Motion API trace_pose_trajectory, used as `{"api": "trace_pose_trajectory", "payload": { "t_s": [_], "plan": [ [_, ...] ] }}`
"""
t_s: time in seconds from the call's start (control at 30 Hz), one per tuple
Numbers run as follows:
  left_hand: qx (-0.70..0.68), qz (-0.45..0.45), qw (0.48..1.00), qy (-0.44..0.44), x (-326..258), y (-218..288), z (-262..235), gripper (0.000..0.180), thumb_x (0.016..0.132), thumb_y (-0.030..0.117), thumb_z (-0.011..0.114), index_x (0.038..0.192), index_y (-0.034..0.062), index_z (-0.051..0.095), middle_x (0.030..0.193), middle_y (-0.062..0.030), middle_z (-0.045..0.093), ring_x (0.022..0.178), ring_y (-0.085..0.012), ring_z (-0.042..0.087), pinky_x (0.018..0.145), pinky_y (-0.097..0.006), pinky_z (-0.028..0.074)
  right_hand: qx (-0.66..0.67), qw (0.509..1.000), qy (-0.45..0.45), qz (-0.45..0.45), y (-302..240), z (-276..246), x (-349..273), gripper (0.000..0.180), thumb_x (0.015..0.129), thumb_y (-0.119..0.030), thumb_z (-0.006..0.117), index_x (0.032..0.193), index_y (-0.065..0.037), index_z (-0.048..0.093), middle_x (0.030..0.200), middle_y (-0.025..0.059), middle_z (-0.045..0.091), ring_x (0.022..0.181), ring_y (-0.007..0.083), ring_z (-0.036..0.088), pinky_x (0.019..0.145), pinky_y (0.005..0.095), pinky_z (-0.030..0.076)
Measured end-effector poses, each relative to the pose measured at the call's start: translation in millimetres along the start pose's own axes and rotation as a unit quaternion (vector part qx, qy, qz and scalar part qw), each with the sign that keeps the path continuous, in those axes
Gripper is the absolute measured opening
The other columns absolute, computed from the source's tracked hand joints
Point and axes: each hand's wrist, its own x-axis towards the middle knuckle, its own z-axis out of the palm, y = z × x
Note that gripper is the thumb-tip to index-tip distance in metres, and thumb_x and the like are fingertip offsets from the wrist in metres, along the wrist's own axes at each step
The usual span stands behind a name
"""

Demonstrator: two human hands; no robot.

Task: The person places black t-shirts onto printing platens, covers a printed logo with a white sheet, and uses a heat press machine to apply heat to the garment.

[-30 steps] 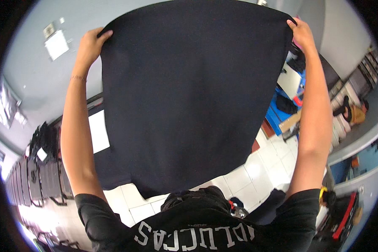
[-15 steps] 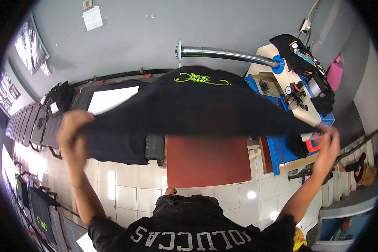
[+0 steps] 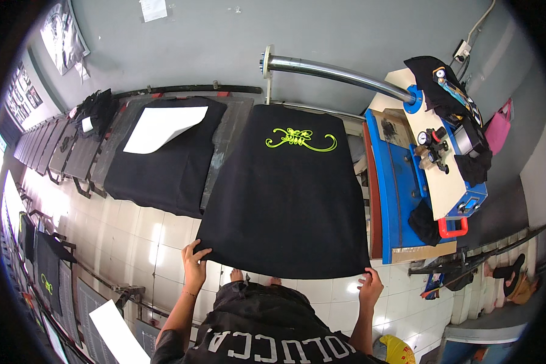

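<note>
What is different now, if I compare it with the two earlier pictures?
The black cloth, raised high one second ago, has come down and lies spread out, its green print now showing. The left hand and right hand have lowered toward the body. Both are still at the cloth's edge. The white sheet stayed at left.

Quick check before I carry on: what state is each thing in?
Black cloth, spread out, yellow-green design facing up
Left hand, pinching its near left corner
Right hand, pinching its near right corner
Second black cloth, spread out to the left
White sheet, on that second cloth, one corner curled up
Dial gauge, reading too small to tell
</note>
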Motion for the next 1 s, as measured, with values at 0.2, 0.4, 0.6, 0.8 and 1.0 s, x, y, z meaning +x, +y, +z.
{"api": "trace_pose_trajectory", "payload": {
  "t_s": [0.2,0.4,0.6,0.8,1.0],
  "plan": [
    [-0.023,-0.042,0.999,0.006,-33.7,-16.6,1.3,0.050,0.062,-0.017,0.063,0.098,0.0152,0.077,0.132,-0.0137,0.055,0.122,-0.0364,0.047,0.104,-0.043,0.041,0.005,0.992,-0.099,0.082,5.8,-14.9,-11.8,0.025,0.099,-0.007,0.045,0.114,-0.004,0.066,0.075,0.0110,0.068,0.058,0.0171,0.068,0.048,0.0273,0.052],
    [-0.035,-0.078,0.996,-0.036,-63.9,-35.4,-8.0,0.043,0.069,-0.007,0.068,0.103,0.0171,0.077,0.137,-0.0159,0.051,0.125,-0.0380,0.045,0.107,-0.045,0.039,-0.084,0.969,-0.194,0.125,16.0,-32.4,-14.8,0.024,0.097,-0.011,0.053,0.114,-0.004,0.069,0.065,0.0110,0.068,0.043,0.0151,0.060,0.037,0.0270,0.046],
    [0.195,-0.226,0.954,0.020,-121.3,-147.4,-40.8,0.076,0.075,0.019,0.080,0.144,0.0157,0.047,0.151,-0.0227,0.036,0.136,-0.0456,0.035,0.114,-0.052,0.029,-0.248,0.899,-0.319,0.168,-33.0,-19.1,5.2,0.030,0.096,-0.021,0.059,0.116,-0.001,0.068,0.068,0.0147,0.070,0.045,0.0164,0.062,0.039,0.0278,0.047],
    [0.347,-0.647,0.659,0.166,-213.9,-263.9,-167.5,0.089,0.080,0.025,0.073,0.154,0.0184,0.025,0.158,-0.0204,0.025,0.140,-0.0445,0.031,0.110,-0.057,0.033,-0.264,0.867,-0.418,0.066,-151.5,56.4,0.0,0.035,0.098,-0.030,0.057,0.118,-0.003,0.068,0.069,0.0127,0.070,0.048,0.0145,0.062,0.044,0.0278,0.048],
    [0.298,-0.752,0.563,0.169,-237.9,-304.8,-194.6,0.080,0.084,0.030,0.063,0.154,0.0201,0.026,0.155,-0.0172,0.030,0.137,-0.0430,0.036,0.108,-0.056,0.036,-0.274,0.820,-0.499,-0.061,-247.2,127.6,-24.1,0.033,0.096,-0.028,0.060,0.119,-0.006,0.069,0.072,0.0113,0.071,0.052,0.0153,0.065,0.051,0.0294,0.051]
  ]
}}
